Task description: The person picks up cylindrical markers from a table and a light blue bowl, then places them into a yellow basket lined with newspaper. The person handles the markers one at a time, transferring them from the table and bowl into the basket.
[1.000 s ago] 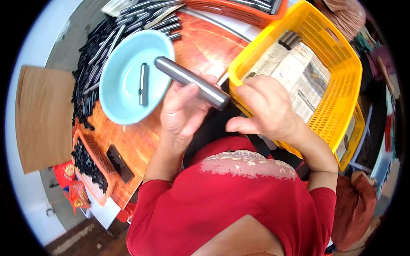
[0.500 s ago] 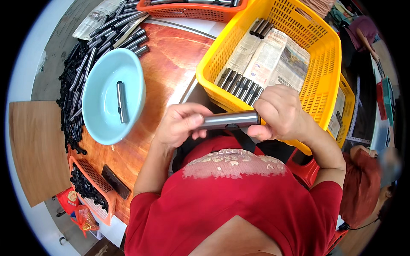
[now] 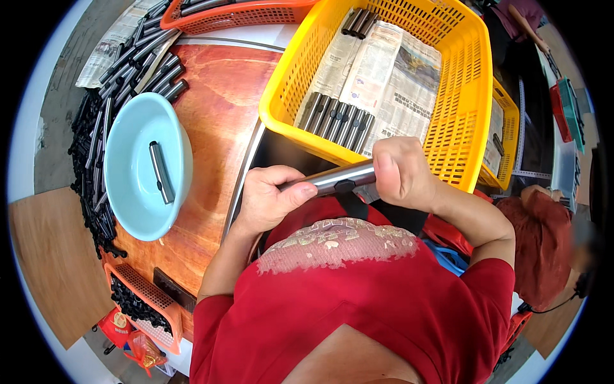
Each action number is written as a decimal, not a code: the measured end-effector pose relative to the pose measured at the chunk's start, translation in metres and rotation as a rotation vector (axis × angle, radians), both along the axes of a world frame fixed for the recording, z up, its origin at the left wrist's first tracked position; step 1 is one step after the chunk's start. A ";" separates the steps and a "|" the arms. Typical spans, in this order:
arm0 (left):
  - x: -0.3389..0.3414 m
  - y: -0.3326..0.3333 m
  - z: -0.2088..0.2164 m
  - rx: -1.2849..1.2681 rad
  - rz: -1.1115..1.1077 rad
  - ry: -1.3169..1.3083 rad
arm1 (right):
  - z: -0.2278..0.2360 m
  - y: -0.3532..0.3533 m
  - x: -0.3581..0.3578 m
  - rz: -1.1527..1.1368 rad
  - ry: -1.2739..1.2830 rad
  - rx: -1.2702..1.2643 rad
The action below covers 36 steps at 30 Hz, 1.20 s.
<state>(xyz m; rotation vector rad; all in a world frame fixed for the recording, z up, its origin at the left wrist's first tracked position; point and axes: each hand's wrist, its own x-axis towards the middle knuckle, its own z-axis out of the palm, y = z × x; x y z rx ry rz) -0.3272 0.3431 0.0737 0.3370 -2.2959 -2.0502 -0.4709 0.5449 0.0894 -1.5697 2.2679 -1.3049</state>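
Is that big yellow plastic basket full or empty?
Partly filled: the big yellow plastic basket holds two groups of shiny grey metal cylinders, with plenty of newspaper lining uncovered.

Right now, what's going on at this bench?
A person in a red top holds a metal cylinder with both hands, left hand toward one end, right hand toward the other. Another cylinder lies in the blue basin. The yellow basket holds two groups of cylinders over newspaper; a heap of cylinders lies beyond the basin.
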 end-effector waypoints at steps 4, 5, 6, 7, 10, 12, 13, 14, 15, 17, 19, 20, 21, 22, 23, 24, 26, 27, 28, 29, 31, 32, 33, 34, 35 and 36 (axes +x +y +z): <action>-0.004 0.004 0.003 -0.240 0.045 0.123 | 0.001 -0.008 0.005 -0.181 -0.425 0.179; -0.005 0.005 0.004 -0.295 0.057 0.137 | -0.006 -0.009 0.004 -0.205 -0.471 0.183; -0.005 0.006 0.002 -0.342 0.070 0.192 | -0.011 -0.011 0.001 -0.201 -0.478 0.179; -0.006 0.006 -0.003 -0.388 0.083 0.248 | -0.016 -0.013 -0.003 -0.197 -0.484 0.176; -0.007 0.005 -0.011 -0.505 0.094 0.350 | -0.021 -0.019 -0.008 -0.225 -0.558 0.190; -0.010 0.004 -0.013 -0.561 0.097 0.401 | -0.028 -0.020 -0.013 -0.245 -0.594 0.231; -0.012 0.005 -0.014 -0.581 0.101 0.429 | -0.024 -0.021 -0.016 -0.237 -0.580 0.236; -0.015 0.005 -0.015 -0.600 0.103 0.457 | -0.022 -0.022 -0.018 -0.254 -0.555 0.209; -0.018 0.007 -0.014 -0.558 0.121 0.438 | -0.020 -0.023 -0.019 -0.271 -0.530 0.187; -0.022 0.013 -0.009 -0.483 0.160 0.397 | -0.007 -0.024 -0.030 -0.224 -0.483 0.219; -0.030 0.020 -0.007 -0.421 0.236 0.414 | 0.017 -0.027 -0.034 -0.159 -0.367 0.062; -0.033 0.023 -0.006 -0.429 0.270 0.442 | 0.022 -0.029 -0.035 -0.126 -0.305 -0.015; -0.033 0.025 0.000 -0.393 0.267 0.386 | 0.022 -0.029 -0.037 -0.104 -0.313 -0.045; -0.037 0.025 -0.004 -0.397 0.253 0.436 | 0.026 -0.028 -0.043 -0.117 -0.306 0.014; -0.043 0.023 -0.011 -0.401 0.243 0.485 | 0.033 -0.027 -0.052 -0.127 -0.298 0.073; -0.045 0.020 -0.015 -0.411 0.238 0.532 | 0.036 -0.027 -0.062 -0.131 -0.293 0.129; -0.033 0.015 -0.006 -0.396 0.195 0.390 | 0.026 -0.022 -0.097 -0.130 -0.321 0.153; -0.026 0.008 -0.006 -0.413 0.192 0.380 | 0.019 -0.016 -0.121 -0.100 -0.342 0.222; -0.019 0.001 -0.005 -0.428 0.185 0.372 | 0.002 -0.006 -0.146 -0.084 -0.401 0.332; -0.009 -0.008 0.003 -0.464 0.147 0.340 | -0.010 0.002 -0.164 -0.068 -0.439 0.431; 0.009 -0.026 0.016 -0.491 0.151 0.296 | -0.051 0.019 -0.198 -0.031 -0.514 0.728; 0.017 -0.035 0.024 -0.505 0.181 0.289 | -0.073 0.024 -0.206 -0.004 -0.553 0.877; 0.029 -0.044 0.032 -0.535 0.231 0.225 | -0.096 0.024 -0.208 -0.024 -0.628 0.951; 0.040 -0.058 0.033 -0.547 0.281 0.239 | -0.117 0.023 -0.207 -0.046 -0.705 1.020; 0.054 -0.074 0.037 -0.617 0.247 0.248 | -0.136 0.022 -0.203 -0.053 -0.776 1.037; 0.068 -0.090 0.035 -0.609 0.352 0.205 | -0.153 0.021 -0.198 -0.058 -0.845 1.051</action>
